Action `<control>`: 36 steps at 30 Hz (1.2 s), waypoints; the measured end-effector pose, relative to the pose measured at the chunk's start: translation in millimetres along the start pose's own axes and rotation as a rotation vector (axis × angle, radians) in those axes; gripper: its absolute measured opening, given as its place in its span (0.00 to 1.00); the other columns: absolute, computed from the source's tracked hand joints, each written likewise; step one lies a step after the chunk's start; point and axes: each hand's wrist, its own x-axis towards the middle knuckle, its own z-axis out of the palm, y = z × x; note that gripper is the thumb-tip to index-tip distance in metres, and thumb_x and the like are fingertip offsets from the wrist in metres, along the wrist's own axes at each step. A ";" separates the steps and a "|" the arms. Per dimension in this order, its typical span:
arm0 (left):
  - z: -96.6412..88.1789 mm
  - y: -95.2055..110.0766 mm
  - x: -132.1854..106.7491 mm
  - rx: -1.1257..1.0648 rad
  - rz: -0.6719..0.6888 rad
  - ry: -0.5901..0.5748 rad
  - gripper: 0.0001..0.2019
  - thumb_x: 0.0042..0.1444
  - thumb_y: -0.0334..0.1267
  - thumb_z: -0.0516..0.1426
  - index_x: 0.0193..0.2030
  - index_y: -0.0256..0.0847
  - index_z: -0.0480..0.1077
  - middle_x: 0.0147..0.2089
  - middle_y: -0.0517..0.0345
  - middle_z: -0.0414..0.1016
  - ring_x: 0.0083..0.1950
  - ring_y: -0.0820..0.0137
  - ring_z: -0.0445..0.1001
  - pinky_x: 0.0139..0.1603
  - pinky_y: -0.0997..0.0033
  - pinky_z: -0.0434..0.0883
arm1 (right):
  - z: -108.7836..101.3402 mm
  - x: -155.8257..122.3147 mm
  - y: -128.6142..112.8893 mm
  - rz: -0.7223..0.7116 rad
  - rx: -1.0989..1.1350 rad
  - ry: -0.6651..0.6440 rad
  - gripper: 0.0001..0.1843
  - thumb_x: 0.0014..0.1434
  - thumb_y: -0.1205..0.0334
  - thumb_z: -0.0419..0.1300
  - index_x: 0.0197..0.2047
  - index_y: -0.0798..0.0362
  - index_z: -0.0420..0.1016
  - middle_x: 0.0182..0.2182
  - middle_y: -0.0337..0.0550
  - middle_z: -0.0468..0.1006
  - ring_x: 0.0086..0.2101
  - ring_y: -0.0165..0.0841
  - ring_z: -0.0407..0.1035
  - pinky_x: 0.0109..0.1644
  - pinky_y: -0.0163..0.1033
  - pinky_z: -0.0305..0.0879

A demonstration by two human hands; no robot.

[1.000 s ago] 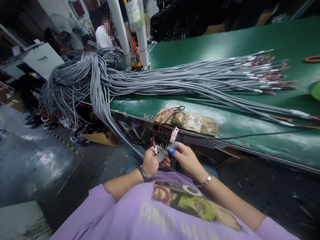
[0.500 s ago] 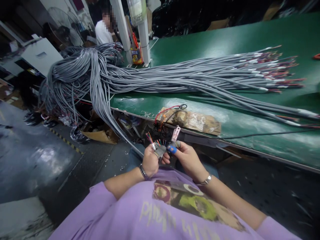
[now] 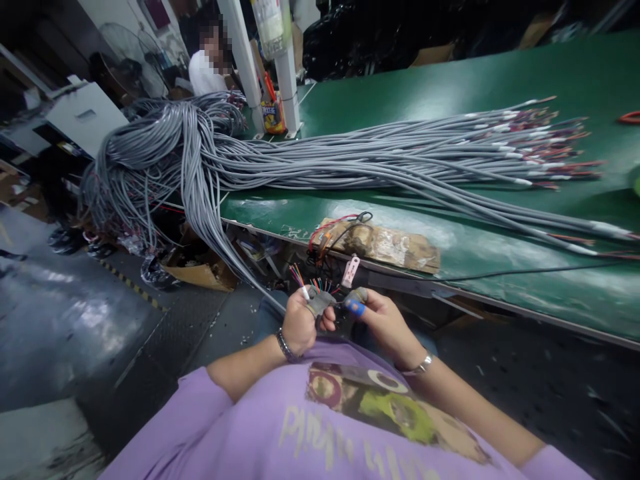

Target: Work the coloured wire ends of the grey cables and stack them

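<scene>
Clock centred between your hands, 12 straight ahead of you.

Left hand [image 3: 300, 327], 8 o'clock: fingers curled closed around a bunch of coloured wires [image 3: 296, 273]. Bare tips stand up out of the fist, pointing to about 11; white sleeve [image 3: 305, 293] at the base of one cluster. A second small fan of wire tips shows just beside it, above your grey finger covering [image 3: 320, 303].

Right hand [image 3: 393, 327], 4 o'clock: thumb in blue wrap [image 3: 355, 307], brought against the forefinger near the left fingertips, the hands slightly apart. Whether a wire sits in that pinch, cannot tell; too blurred.

Pink tag [image 3: 351, 272], 12 to 1, near the bench edge. Wooden board [image 3: 413, 252], 1, on the green bench [image 3: 425, 87]. Grey cables [image 3: 340, 160] lie across the bench at 12, heaped at 10 to 11; some drop toward your left hand.
</scene>
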 end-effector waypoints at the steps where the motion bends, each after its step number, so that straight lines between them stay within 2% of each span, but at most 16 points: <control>1: -0.1 1.5 -0.7 0.005 -0.002 -0.022 0.24 0.31 0.54 0.68 0.23 0.40 0.63 0.14 0.65 0.68 0.11 0.78 0.63 0.12 0.80 0.54 | -0.2 2.1 -2.0 0.016 0.062 0.023 0.23 0.43 0.41 0.70 0.22 0.51 0.70 0.17 0.34 0.65 0.22 0.27 0.55 0.26 0.35 0.57; 3: 0.4 4.7 -1.9 0.019 -0.014 -0.079 0.24 0.31 0.54 0.68 0.22 0.40 0.63 0.14 0.64 0.68 0.11 0.78 0.63 0.11 0.80 0.55 | 1.2 8.1 -8.5 0.077 0.190 0.035 0.24 0.45 0.37 0.67 0.23 0.51 0.71 0.18 0.35 0.65 0.21 0.27 0.54 0.25 0.35 0.57; 5: 1.7 7.1 -2.4 0.034 -0.029 -0.135 0.25 0.31 0.55 0.68 0.22 0.40 0.62 0.14 0.64 0.68 0.11 0.78 0.62 0.11 0.79 0.56 | 4.7 15.7 -16.9 0.157 0.271 -0.016 0.27 0.42 0.34 0.67 0.24 0.51 0.73 0.21 0.37 0.68 0.21 0.27 0.56 0.24 0.35 0.57; 9: 6.0 7.6 -0.2 0.056 -0.042 -0.174 0.25 0.31 0.56 0.68 0.22 0.40 0.63 0.14 0.64 0.68 0.11 0.78 0.62 0.11 0.80 0.55 | 13.1 29.6 -28.4 0.202 0.311 -0.117 0.27 0.42 0.35 0.67 0.26 0.52 0.73 0.21 0.36 0.68 0.21 0.27 0.57 0.25 0.34 0.59; 15: 8.6 5.1 3.7 0.069 -0.012 -0.139 0.23 0.33 0.55 0.67 0.23 0.39 0.64 0.15 0.63 0.68 0.12 0.77 0.63 0.12 0.79 0.54 | 15.0 35.5 -23.9 0.178 0.356 -0.014 0.27 0.34 0.40 0.74 0.22 0.53 0.69 0.18 0.32 0.65 0.20 0.25 0.55 0.24 0.32 0.56; 20: 9.3 5.6 3.2 0.075 -0.046 -0.119 0.23 0.31 0.53 0.68 0.23 0.40 0.64 0.14 0.63 0.68 0.11 0.77 0.63 0.12 0.79 0.54 | 14.1 32.5 -24.5 0.236 0.434 0.018 0.26 0.30 0.43 0.76 0.23 0.53 0.72 0.18 0.33 0.67 0.21 0.25 0.57 0.25 0.33 0.57; 25: 8.8 2.0 4.5 0.075 -0.064 -0.124 0.23 0.32 0.53 0.67 0.24 0.40 0.63 0.14 0.63 0.69 0.11 0.77 0.63 0.12 0.79 0.55 | 15.1 33.4 -22.1 0.210 0.457 -0.038 0.22 0.38 0.44 0.74 0.23 0.52 0.74 0.20 0.36 0.71 0.23 0.28 0.60 0.28 0.36 0.60; 30: 9.5 -0.9 5.8 0.087 -0.086 -0.117 0.23 0.31 0.53 0.67 0.24 0.40 0.62 0.14 0.64 0.69 0.11 0.77 0.64 0.12 0.79 0.55 | 13.0 35.9 -14.2 0.187 0.473 -0.038 0.23 0.36 0.44 0.75 0.24 0.52 0.75 0.21 0.37 0.74 0.24 0.30 0.63 0.29 0.37 0.61; 36: 10.2 1.2 3.2 0.091 -0.087 -0.135 0.24 0.32 0.54 0.67 0.24 0.40 0.62 0.14 0.65 0.68 0.11 0.77 0.63 0.12 0.80 0.54 | 13.2 33.9 -11.9 0.213 0.493 -0.058 0.24 0.41 0.39 0.71 0.26 0.52 0.75 0.20 0.38 0.74 0.22 0.30 0.64 0.27 0.36 0.62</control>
